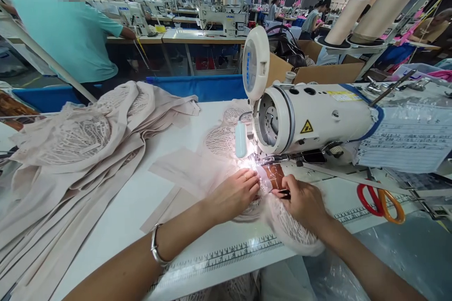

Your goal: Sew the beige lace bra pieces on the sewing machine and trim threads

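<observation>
My left hand lies on a pale pink lace garment piece under the lit needle area of a white sewing machine. Its fingers are fairly flat and press the cloth down, just left of the presser foot. My right hand is closed at the right of the needle area, its thumb and fingers round a small dark tool whose kind I cannot make out. Beneath that hand a lace cup hangs over the table's front edge. The needle itself is lost in the glare.
A pile of pale pink garments covers the table's left side. Scissors with red and orange handles lie at the right. Thread cones stand behind the machine head. A written sheet hangs there. A person in turquoise sits beyond.
</observation>
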Available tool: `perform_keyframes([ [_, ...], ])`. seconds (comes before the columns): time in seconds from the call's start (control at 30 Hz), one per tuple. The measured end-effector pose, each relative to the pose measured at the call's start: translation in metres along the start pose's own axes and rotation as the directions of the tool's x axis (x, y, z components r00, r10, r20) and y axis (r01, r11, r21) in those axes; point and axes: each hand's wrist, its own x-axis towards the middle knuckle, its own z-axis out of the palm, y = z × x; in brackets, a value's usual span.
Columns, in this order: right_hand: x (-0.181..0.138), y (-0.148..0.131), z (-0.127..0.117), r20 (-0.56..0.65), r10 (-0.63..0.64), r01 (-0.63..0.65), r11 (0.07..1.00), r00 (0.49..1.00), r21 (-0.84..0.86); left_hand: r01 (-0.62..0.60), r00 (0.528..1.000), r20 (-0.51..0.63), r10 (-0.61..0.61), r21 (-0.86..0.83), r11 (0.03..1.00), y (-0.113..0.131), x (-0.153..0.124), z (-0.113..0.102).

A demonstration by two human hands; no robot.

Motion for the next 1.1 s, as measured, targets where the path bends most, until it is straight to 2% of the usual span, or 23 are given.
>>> perform_keyframes([
  [0.13,0.017,0.010,-0.006,0.258,-0.012,0.008,1.000,0.966,0.019,-0.003,0.999,-0.043,0.002,-0.022,1.000,-0.001,0.001,0.000],
  [0.23,0.024,0.009,-0.006,0.332,0.005,0.013,0.999,0.943,-0.051,-0.013,0.998,-0.063,0.013,-0.011,1.000,-0.001,0.000,-0.002],
  [0.5,0.039,0.011,0.001,0.375,0.021,0.008,0.997,0.927,-0.077,0.039,0.999,-0.008,-0.039,0.027,0.999,-0.004,-0.001,-0.006],
  [0.67,0.041,0.017,0.002,0.333,-0.028,0.049,0.997,0.942,-0.053,0.068,0.997,-0.036,-0.069,-0.015,0.998,-0.007,-0.004,-0.006],
  [0.77,0.041,0.020,0.003,0.310,-0.046,0.065,0.997,0.950,-0.051,0.086,0.996,-0.010,-0.086,-0.019,0.996,-0.007,-0.004,-0.007],
  [0.9,0.043,0.023,0.004,0.339,-0.046,0.060,0.998,0.940,-0.031,0.101,0.994,0.035,-0.100,-0.033,0.994,-0.007,-0.002,-0.009],
  [1.1,0.043,0.026,0.003,0.325,-0.108,0.121,0.992,0.940,-0.021,0.124,0.992,0.042,-0.121,-0.058,0.991,-0.008,-0.003,-0.010],
])
